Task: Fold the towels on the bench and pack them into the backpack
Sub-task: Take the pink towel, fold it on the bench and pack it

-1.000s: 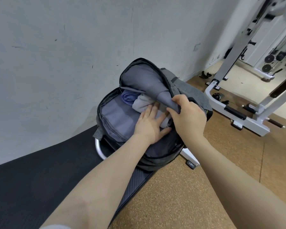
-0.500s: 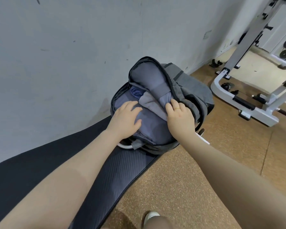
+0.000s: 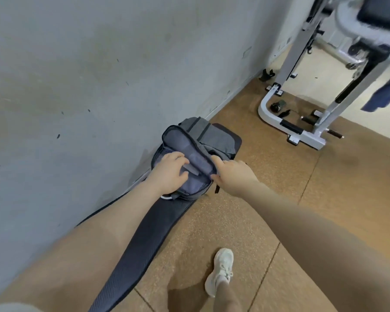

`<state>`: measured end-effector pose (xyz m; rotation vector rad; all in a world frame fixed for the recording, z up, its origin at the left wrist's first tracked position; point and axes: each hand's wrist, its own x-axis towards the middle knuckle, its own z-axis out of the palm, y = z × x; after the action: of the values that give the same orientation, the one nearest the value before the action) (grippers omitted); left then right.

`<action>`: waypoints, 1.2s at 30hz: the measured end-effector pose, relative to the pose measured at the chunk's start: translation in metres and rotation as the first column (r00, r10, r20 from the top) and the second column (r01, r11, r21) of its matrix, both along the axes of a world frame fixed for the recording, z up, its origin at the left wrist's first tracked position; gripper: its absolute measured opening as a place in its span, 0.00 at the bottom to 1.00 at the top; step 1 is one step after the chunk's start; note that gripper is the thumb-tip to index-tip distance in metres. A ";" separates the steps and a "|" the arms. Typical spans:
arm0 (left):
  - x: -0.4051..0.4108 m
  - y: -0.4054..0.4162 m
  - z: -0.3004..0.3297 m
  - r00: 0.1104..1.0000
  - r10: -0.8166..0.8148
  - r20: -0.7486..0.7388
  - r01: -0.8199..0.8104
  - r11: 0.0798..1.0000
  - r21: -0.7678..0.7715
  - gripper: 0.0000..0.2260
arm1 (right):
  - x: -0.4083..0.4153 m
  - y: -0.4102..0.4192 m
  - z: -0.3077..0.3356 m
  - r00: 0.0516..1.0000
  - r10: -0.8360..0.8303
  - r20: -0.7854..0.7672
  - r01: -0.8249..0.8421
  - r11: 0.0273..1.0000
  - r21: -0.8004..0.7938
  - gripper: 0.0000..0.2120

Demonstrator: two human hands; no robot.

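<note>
Here's the grey backpack, sitting on the far end of the dark padded surface that runs along the grey wall, and both bare hands are on it. The left hand lies palm-down across the near, left side of the pack, fingers curled over the mouth of the main compartment and pressing onto the lining, a loose grip rather than a fist, with nothing pinched that can be made out. The right hand is at the right edge, thumb and fingers closed on the rim of the opened flap, so that grip is holding the flap's edge. The flap stands up and leans back toward the wall, its pale grey inside facing the person. Inside the opening only grey lining shows; any towels in there are hidden behind the left hand and the flap, so where they lie is not clear. A white metal loop peeks out just under the near edge of the pack. Down near us, a white sneaker is planted on the tan cork-like floor, right of the surface. Off at the far right stands a white-framed gym machine, with a blue cloth hanging at the right edge, blurred.
</note>
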<state>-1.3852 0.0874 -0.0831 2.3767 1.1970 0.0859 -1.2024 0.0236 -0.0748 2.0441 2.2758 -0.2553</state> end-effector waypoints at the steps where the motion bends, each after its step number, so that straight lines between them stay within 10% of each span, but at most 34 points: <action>1: 0.010 -0.006 0.016 1.000 -0.022 0.002 0.022 1.000 0.000 0.17 | 0.011 -0.011 0.015 1.000 -0.024 0.000 0.024 1.000 -0.001 0.20; 21: 0.522 -0.073 0.104 0.957 -0.145 0.252 0.175 0.979 -0.102 0.14 | 0.510 -0.120 0.113 0.822 -0.546 -0.164 0.546 0.836 -0.047 0.12; 36: 0.901 0.101 0.087 0.893 -0.363 0.268 0.401 0.910 -0.105 0.13 | 0.830 0.009 0.087 0.654 -0.684 -0.325 0.735 0.676 0.055 0.11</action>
<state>-0.4841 0.1886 0.0042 2.3334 0.5834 0.1424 -0.3726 0.0328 0.0127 3.1113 1.4854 -0.4054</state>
